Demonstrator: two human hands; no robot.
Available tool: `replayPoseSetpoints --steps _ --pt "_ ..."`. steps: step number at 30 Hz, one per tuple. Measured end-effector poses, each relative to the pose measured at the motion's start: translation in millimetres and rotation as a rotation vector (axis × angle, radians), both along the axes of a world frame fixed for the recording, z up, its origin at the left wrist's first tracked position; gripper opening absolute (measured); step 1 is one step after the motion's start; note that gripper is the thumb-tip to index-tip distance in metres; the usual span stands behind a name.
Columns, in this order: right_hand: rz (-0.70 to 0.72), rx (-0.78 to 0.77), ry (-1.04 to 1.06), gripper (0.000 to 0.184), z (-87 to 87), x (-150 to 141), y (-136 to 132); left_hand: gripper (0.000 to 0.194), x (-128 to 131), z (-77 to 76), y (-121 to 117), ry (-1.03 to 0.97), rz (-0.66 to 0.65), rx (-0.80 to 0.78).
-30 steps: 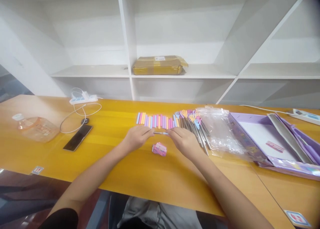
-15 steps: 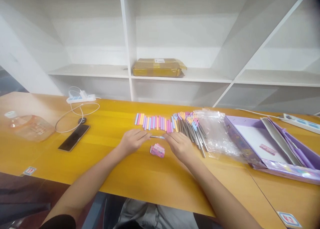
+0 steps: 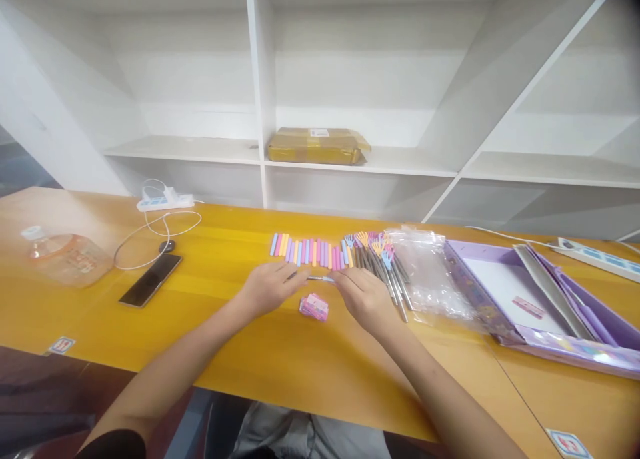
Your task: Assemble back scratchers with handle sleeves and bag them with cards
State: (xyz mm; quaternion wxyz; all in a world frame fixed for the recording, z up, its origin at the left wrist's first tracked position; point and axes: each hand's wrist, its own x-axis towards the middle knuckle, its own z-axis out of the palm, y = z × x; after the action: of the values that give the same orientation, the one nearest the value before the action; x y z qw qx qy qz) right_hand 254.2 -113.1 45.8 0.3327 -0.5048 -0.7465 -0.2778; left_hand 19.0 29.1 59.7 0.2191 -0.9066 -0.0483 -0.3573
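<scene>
Between my hands a thin silver back scratcher rod (image 3: pixel 316 278) lies level, its light blue part reaching into the right fingers. My left hand (image 3: pixel 270 287) pinches the metal end. Around the light blue end, my right hand (image 3: pixel 364 295) is closed, and its fingers hide most of that part. Just beyond the hands runs a row of short pastel tubes (image 3: pixel 310 251) in pink, blue, purple and orange. A small stack of pink cards (image 3: pixel 315 306) lies in front of the rod. Beside my right hand are several back scratchers (image 3: pixel 387 255) with hand-shaped heads and metal rods.
Clear plastic bags (image 3: pixel 425 269) and a purple box (image 3: pixel 467 299) lie to the right. On the left are a phone (image 3: pixel 151 280), a bottle (image 3: pixel 70 259) and a power strip (image 3: pixel 167 201) with a white cable. A taped parcel (image 3: pixel 317 146) sits on the shelf.
The camera view has shifted slightly. My left hand has slid a little to the right along the rod, nearer to my right hand; both still grip it.
</scene>
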Motion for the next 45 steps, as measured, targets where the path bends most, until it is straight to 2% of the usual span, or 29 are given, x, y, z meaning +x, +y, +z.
replayPoseSetpoints --steps 6,13,23,29,34,38,41,43,45 --pt "-0.018 0.012 -0.038 0.016 12.9 -1 -7 0.014 11 17.6 -8 -0.001 -0.039 -0.025" --pt "-0.037 0.01 -0.054 0.018 13.7 -1 -18 0.022 11 24.0 -9 0.046 -0.059 0.003" --pt "-0.033 0.047 -0.059 0.025 9.6 5 -34 0.037 -14 28.8 -2 0.18 0.014 -0.017" --pt "-0.061 0.111 -0.085 0.037 1.5 23 -49 0.038 -36 33.0 9 0.215 0.068 -0.002" --pt "-0.062 0.164 -0.14 0.045 -8.4 62 -78 0.035 -70 33.3 35 0.247 0.118 0.016" --pt "-0.201 0.174 -0.193 0.047 -12.8 116 -111 0.027 -113 32.0 68 0.191 0.098 0.044" --pt "-0.303 0.257 -0.235 0.044 -17.7 160 -139 0.027 -145 30.8 88 0.194 0.122 0.043" --pt "-0.358 0.255 -0.242 0.044 -23.6 185 -155 0.031 -158 29.7 95 0.227 0.148 0.032" --pt "-0.395 0.182 -0.216 0.046 -32.0 203 -165 0.032 -161 27.7 96 0.26 0.162 0.011"
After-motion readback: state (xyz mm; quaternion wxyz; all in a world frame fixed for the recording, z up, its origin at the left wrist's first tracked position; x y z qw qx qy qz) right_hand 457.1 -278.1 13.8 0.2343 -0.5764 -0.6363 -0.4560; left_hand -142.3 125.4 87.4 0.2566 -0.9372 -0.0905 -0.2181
